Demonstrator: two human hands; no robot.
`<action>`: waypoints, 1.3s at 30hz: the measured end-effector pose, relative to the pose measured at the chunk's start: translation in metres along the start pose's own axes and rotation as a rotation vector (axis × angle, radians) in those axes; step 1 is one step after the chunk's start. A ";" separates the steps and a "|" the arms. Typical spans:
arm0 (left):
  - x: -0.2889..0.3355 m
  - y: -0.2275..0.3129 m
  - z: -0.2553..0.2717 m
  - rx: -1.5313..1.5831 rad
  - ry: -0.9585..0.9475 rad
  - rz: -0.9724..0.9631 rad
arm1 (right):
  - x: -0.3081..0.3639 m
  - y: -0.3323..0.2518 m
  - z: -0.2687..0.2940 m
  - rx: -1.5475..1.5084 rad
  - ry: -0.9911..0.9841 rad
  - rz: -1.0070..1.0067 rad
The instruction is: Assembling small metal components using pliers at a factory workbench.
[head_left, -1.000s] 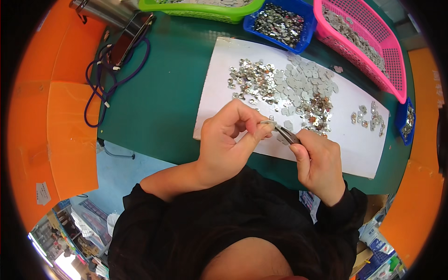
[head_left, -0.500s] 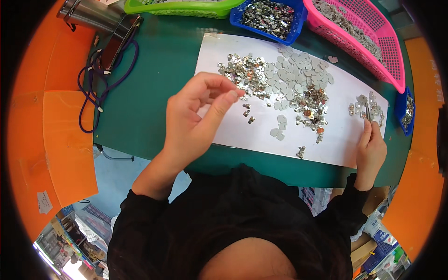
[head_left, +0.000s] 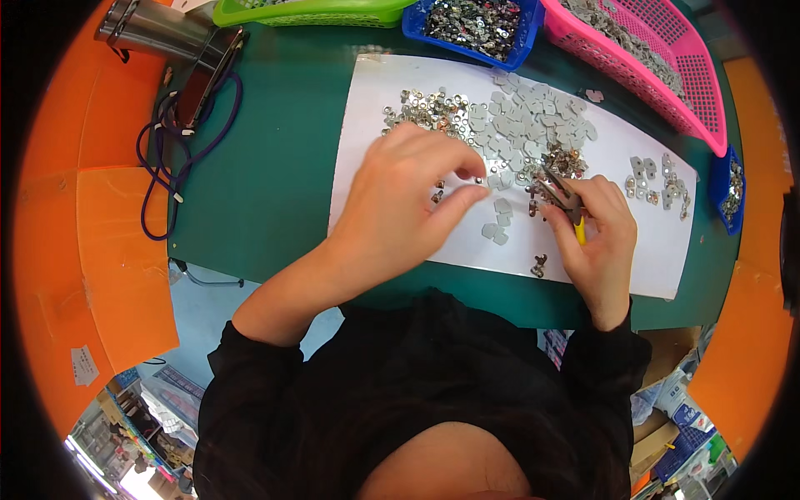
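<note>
My right hand (head_left: 596,229) grips a pair of pliers (head_left: 568,202) with dark metal jaws and a yellow handle. Their jaws point up and left over a pile of small shiny metal fittings (head_left: 564,161). Left of it, my left hand (head_left: 408,196) hovers over the white sheet (head_left: 450,252) with thumb and forefinger slightly apart. A tiny metal piece (head_left: 479,180) shows at the gap between those fingertips; it does not look gripped. Behind this hand lies another pile of metal fittings (head_left: 433,110), partly hidden. Flat grey plates (head_left: 537,117) are heaped between the two piles.
Several joined pieces (head_left: 654,179) lie at the sheet's right. A green basket (head_left: 325,15), a blue tray (head_left: 511,60) and a pink basket (head_left: 642,98) line the far edge. A small blue tray (head_left: 733,218) stands right. A purple cord (head_left: 236,108) and steel cup (head_left: 154,29) are left.
My right hand has come left with the pliers, from the pieces at the right to the middle pile. My left hand has moved right and its fingertips have parted slightly.
</note>
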State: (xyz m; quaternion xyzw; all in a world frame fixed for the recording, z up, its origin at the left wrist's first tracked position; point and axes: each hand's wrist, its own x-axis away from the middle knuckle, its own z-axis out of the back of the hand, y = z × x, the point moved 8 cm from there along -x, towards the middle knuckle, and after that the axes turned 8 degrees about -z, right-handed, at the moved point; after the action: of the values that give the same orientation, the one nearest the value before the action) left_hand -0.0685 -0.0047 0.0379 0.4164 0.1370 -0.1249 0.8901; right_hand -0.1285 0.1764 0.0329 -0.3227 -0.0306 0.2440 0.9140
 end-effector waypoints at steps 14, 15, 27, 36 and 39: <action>0.012 0.007 -0.015 -0.165 -0.065 0.021 | 0.010 -0.028 -0.021 0.126 -0.047 0.200; 0.012 0.007 -0.015 -0.165 -0.065 0.022 | 0.012 -0.031 -0.021 0.169 -0.017 0.221; 0.027 0.005 -0.019 -0.161 -0.083 0.027 | 0.021 -0.038 -0.028 0.312 0.040 0.428; 0.006 0.003 -0.020 -0.001 -0.008 0.030 | 0.003 -0.024 -0.011 -0.034 0.074 0.321; 0.000 0.007 -0.025 0.024 -0.002 -0.014 | 0.003 -0.013 0.008 -0.225 0.115 0.120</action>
State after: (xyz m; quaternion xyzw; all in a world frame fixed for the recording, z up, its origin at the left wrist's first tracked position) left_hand -0.0695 0.0194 0.0271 0.4260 0.1375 -0.1331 0.8843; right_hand -0.1218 0.1742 0.0470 -0.4380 0.0141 0.2743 0.8560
